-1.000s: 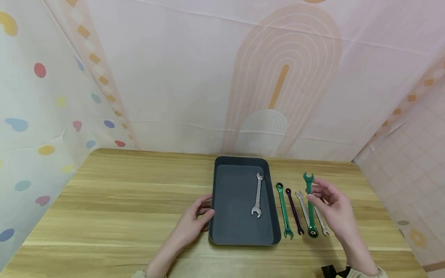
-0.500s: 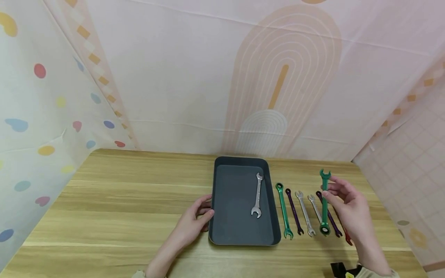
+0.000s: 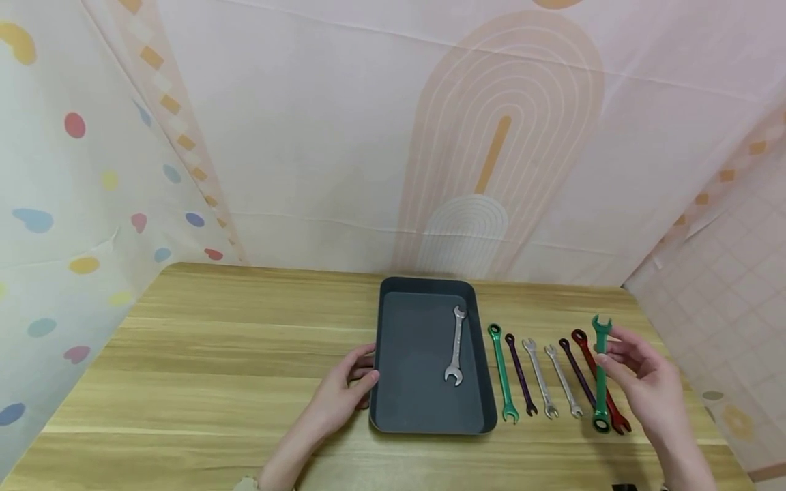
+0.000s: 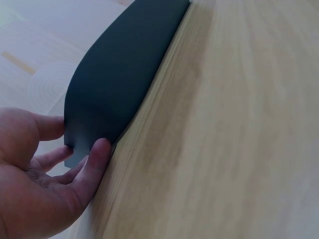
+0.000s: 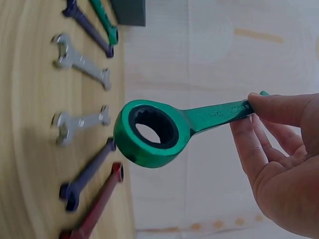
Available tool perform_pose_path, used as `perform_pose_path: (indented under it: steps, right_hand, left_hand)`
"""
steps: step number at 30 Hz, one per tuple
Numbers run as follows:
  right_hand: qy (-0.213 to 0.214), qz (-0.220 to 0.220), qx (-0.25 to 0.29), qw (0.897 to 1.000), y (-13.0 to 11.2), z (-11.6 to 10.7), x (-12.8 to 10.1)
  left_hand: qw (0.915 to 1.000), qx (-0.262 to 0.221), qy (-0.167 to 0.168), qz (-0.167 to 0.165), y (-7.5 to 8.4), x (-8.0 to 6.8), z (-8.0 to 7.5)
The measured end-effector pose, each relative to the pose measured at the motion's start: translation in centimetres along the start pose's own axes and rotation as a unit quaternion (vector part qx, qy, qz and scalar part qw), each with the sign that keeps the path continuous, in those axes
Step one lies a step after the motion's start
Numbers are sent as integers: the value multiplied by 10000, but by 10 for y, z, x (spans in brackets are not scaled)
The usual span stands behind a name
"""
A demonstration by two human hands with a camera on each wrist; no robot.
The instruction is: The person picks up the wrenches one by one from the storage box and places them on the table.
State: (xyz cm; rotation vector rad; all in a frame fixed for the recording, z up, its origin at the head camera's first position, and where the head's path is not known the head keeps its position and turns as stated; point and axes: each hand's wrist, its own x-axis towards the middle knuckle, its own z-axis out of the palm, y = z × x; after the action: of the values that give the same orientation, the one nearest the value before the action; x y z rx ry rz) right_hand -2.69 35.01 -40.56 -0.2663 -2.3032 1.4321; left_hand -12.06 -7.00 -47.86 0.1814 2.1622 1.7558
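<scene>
My right hand (image 3: 653, 389) pinches a green ratchet wrench (image 3: 600, 375) between thumb and fingers, above the right end of a row of wrenches. In the right wrist view its ring head (image 5: 149, 133) points away from the hand. Beneath it a red wrench (image 3: 617, 412) lies partly covered. To its left lie a purple wrench (image 3: 577, 372), two silver wrenches (image 3: 563, 382), another purple wrench (image 3: 520, 375) and a green ratchet wrench (image 3: 503, 375). My left hand (image 3: 344, 389) holds the left side of the dark grey tray (image 3: 411, 423), its fingers against the outer wall (image 4: 114, 74).
One silver open-end wrench (image 3: 456, 344) lies inside the tray, near its right wall. The wooden table (image 3: 245, 341) extends far to the left. Patterned cloth (image 3: 307, 170) hangs behind the table and at both sides.
My right hand has carried the green wrench rightward along the row, uncovering the silver and purple wrenches and moving over the red one. The left hand and tray stay in place.
</scene>
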Motion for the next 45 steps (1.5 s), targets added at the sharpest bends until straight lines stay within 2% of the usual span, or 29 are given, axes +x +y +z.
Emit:
perform_pose_path:
  steps: [4, 6, 12, 17, 21, 27, 34, 38, 45]
  right_hand:
    - [30, 24, 278, 9996, 7, -10, -2]
    - [33, 98, 212, 9997, 11, -16, -2]
    - [40, 45, -802, 9968, 21, -27, 2]
    - [-331, 98, -1081, 9935, 32, -39, 8]
    - [-752, 229, -1402, 9870, 38, -49, 17]
    - [-1413, 609, -1522, 9763, 45, -61, 34]
    - [-1831, 948, -1907, 9598, 56, -67, 51]
    - [-1980, 848, -2173, 9520, 61, -64, 58]
    - [-2009, 371, -2806, 9378, 69, -55, 63]
  left_hand:
    - [10000, -6, 3, -10, 0, 0, 1]
    - [10000, -14, -8, -3, 0, 0, 2]
    - [10000, -73, -23, 24, 0, 2, 2]
    - [10000, -54, 11, 14, 0, 1, 2]
    - [10000, -30, 18, 1, 1, 1, 1]
    - [10000, -14, 58, -46, 2, 0, 1]
    - [10000, 15, 11, 26, -1, 1, 0]
    - [10000, 31, -20, 24, -2, 0, 0]
    - [10000, 40, -56, -19, -3, 0, 0]
